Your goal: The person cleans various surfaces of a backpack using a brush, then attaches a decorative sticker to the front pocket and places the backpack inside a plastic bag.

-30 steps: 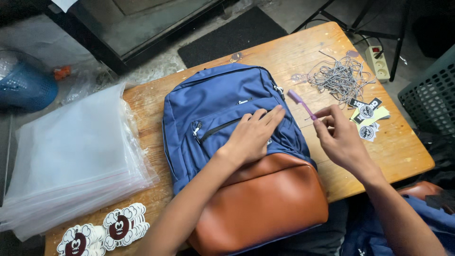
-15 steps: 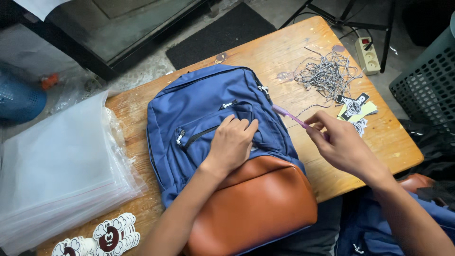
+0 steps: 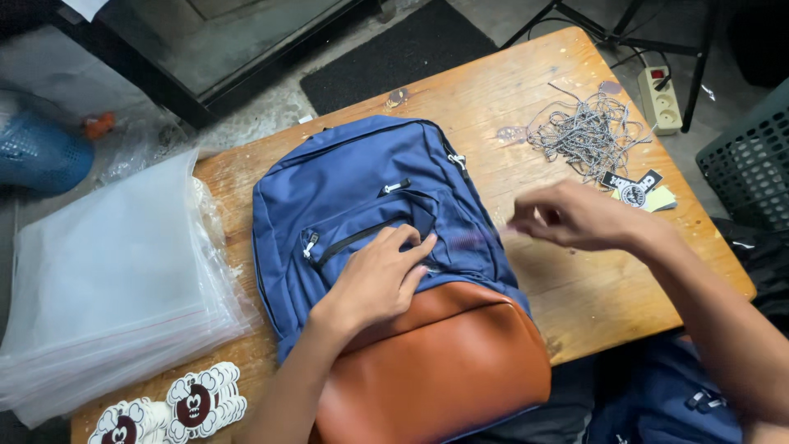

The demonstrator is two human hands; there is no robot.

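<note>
Now your left hand (image 3: 380, 279) lies flat, holding nothing, on the backpack (image 3: 362, 197): soft, limp fabric; right hand's (image 3: 575, 215) grip is blurred, cannot tell.

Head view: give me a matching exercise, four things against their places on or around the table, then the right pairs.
1 backpack
2 cord tangle
3 plastic bags
4 round stickers

a far right of table
b near left corner
c table middle, under left hand
d stacked at the left edge

Pairs: 1-c, 2-a, 3-d, 4-b
</note>
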